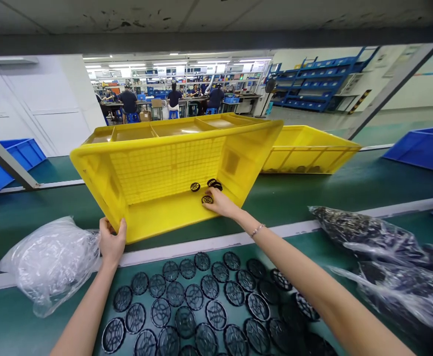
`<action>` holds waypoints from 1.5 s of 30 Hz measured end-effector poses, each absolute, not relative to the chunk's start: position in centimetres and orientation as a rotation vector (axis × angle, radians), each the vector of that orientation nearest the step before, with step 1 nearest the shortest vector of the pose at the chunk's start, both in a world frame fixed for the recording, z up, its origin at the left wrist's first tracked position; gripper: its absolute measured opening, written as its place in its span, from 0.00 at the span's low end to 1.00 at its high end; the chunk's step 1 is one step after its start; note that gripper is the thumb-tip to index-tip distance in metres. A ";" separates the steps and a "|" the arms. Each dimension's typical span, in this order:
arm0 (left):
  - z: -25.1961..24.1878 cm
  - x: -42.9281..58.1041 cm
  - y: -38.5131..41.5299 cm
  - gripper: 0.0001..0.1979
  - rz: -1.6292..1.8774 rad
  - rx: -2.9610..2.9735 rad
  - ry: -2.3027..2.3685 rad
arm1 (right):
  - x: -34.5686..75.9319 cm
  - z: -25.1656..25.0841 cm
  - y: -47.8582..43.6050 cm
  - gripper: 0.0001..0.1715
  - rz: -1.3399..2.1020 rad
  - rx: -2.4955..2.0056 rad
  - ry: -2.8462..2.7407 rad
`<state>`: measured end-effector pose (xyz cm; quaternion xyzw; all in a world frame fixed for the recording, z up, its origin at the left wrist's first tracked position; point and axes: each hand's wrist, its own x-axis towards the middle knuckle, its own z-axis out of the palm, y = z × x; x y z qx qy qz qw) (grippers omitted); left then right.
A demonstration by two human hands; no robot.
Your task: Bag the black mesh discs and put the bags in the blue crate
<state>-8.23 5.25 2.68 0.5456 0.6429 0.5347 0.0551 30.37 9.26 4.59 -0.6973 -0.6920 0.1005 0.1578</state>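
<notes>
The left hand (111,241) grips the near lower rim of a tilted yellow plastic crate (164,173), its fingers curled over the edge, while the crate leans on a green conveyor belt (350,183) with its open side facing the person. The right hand (220,203) is open, reaching into the crate with its fingertips on the inner surface, just beside one of a few black round mesh discs (207,199) lying loose against the crate's perforated wall. A thin bracelet (258,230) circles the right wrist. Nearer the person than the crate, many more black mesh discs (187,301) lie spread flat on a lower green surface (101,316), below and in front of both forearms. To the crate's left sits a clear plastic bag (49,264) of pale contents, and to its right, nearer the person, lie plastic bags of dark parts (372,237). Directly behind the crate stands a second yellow crate (309,151), holding a few dark items. Blue crates (9,163) sit farther left of it. Well beyond the crate, seated workers (129,101) are at benches, with blue shelving (313,81) to their right.
</notes>
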 end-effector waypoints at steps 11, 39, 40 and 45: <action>3.0 -7.9 5.1 0.18 1.631 1.669 2.019 | 39.6 5.5 -9.3 0.38 0.659 -2.174 -1.940; 2.7 -8.0 5.2 0.18 1.587 1.670 2.052 | 34.8 6.3 1.1 0.40 0.768 -1.805 -1.789; 2.8 -8.0 5.2 0.17 1.596 1.672 2.046 | 35.7 6.4 -0.8 0.42 0.881 -1.786 -1.825; 2.9 -8.0 5.2 0.18 1.626 1.674 2.037 | 38.9 6.3 -6.8 0.41 1.090 -1.870 -1.952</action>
